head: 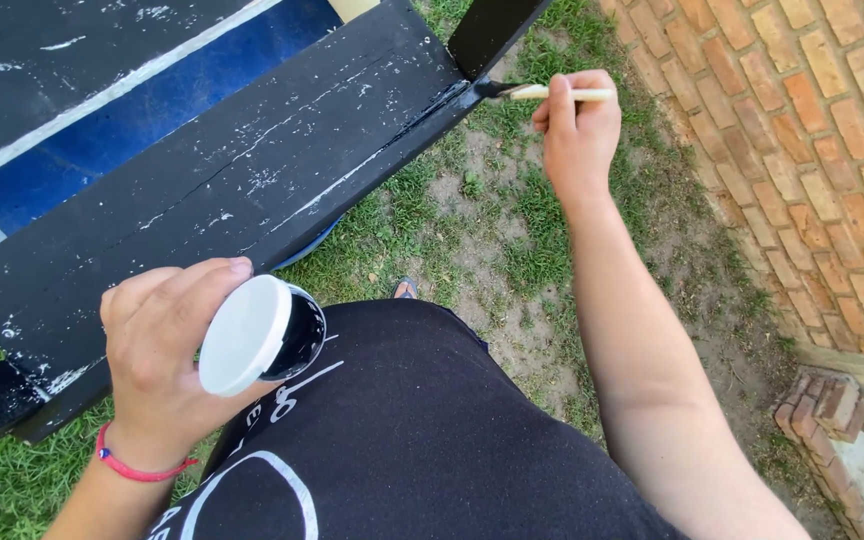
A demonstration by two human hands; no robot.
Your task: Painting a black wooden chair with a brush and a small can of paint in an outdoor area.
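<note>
My right hand (pixel 579 135) grips a small paintbrush (pixel 542 92) with a pale handle, its dark bristles touching the end edge of a black painted wooden plank (pixel 252 170). My left hand (pixel 164 350) holds a small white tub of black paint (pixel 264 335), tilted on its side near my chest. A red band circles my left wrist. The plank's black coat is flecked with white spots and a long crack.
More black boards (pixel 62 60) and a blue surface (pixel 152 110) lie beyond the plank at top left. Patchy grass and bare soil (pixel 492 220) are underfoot. Brick paving (pixel 812 130) runs along the right, with loose bricks (pixel 832 410) at lower right.
</note>
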